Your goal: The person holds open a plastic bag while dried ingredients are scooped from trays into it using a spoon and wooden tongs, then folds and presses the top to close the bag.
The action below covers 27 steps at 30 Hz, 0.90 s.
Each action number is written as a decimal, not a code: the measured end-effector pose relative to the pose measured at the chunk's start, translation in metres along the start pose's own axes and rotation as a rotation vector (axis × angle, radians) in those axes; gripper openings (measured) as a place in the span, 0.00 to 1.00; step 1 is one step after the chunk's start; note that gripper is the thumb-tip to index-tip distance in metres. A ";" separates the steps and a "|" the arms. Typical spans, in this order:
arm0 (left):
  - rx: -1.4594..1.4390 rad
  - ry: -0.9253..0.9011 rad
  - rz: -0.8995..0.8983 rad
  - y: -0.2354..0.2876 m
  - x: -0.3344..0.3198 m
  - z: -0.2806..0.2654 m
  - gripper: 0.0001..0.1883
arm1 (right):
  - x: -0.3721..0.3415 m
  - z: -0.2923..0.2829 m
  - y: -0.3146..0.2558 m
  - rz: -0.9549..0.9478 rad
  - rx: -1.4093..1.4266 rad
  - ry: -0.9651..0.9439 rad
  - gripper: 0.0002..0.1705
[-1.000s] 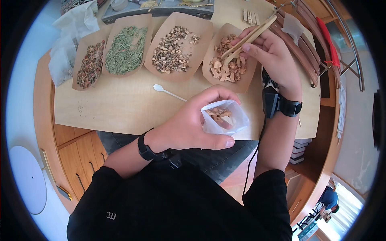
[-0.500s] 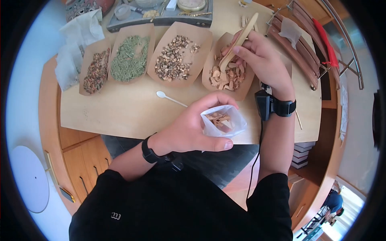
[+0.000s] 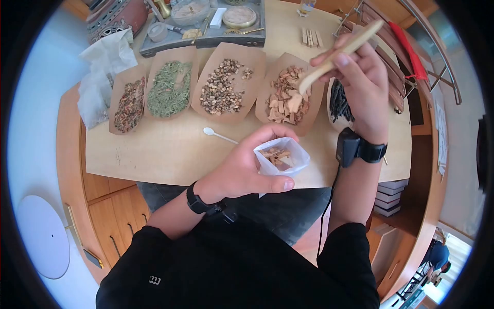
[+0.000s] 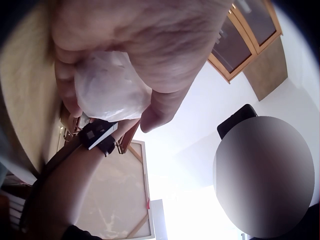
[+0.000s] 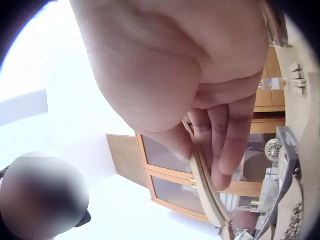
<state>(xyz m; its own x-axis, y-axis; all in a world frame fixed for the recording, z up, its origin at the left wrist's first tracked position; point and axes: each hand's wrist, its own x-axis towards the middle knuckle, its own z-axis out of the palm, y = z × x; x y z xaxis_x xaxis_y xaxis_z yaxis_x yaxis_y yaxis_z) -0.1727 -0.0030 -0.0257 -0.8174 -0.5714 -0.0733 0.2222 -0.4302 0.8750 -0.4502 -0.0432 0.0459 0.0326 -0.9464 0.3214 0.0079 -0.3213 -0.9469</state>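
Observation:
My left hand holds a small white translucent bag with its mouth turned up. Several tan dried slices lie inside it. In the left wrist view the bag sits between thumb and fingers. My right hand pinches a pair of wooden tongs, thumb on one side and fingers on the other. At the tongs' tips is a pale dried slice, over a brown paper tray of similar slices. The right wrist view shows the tongs running down from the thumb.
To the left stand paper trays of mottled chopped pieces, green herb and reddish-brown bits. Dark sticks lie in a tray beside my right wrist. A white spoon rests near the bag. Behind are a grey tray and clothespins.
The tongs have come up from among the slices, now with a slice at their tips. My right hand has shifted right. The left hand keeps its hold on the bag; the head view has shifted.

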 end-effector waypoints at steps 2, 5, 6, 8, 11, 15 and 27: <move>-0.026 0.034 -0.002 -0.001 -0.001 0.002 0.41 | -0.006 0.000 -0.005 -0.082 0.103 -0.022 0.13; -0.063 0.053 -0.016 0.001 -0.001 0.004 0.42 | -0.013 0.011 -0.006 -0.140 0.229 -0.197 0.14; -0.066 0.055 -0.020 0.002 0.000 0.004 0.42 | -0.016 0.018 -0.016 -0.030 0.123 -0.179 0.20; -0.041 0.048 -0.021 0.002 -0.001 0.002 0.43 | -0.019 0.018 -0.013 0.010 0.102 -0.258 0.21; -0.033 0.069 0.003 0.003 -0.001 0.004 0.42 | -0.019 0.017 -0.020 0.030 0.129 -0.287 0.23; 0.010 0.058 0.081 -0.002 0.001 0.003 0.42 | -0.014 -0.008 -0.016 -0.133 0.081 -0.108 0.22; 0.335 -0.212 0.348 0.001 0.000 -0.007 0.40 | 0.004 -0.006 0.016 0.144 -0.483 0.062 0.15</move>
<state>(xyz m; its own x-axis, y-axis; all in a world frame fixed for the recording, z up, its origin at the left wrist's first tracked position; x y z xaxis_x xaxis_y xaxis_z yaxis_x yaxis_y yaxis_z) -0.1688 -0.0085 -0.0278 -0.8230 -0.4716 0.3168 0.3459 0.0263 0.9379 -0.4559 -0.0519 0.0324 -0.0605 -0.9777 0.2013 -0.4562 -0.1523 -0.8767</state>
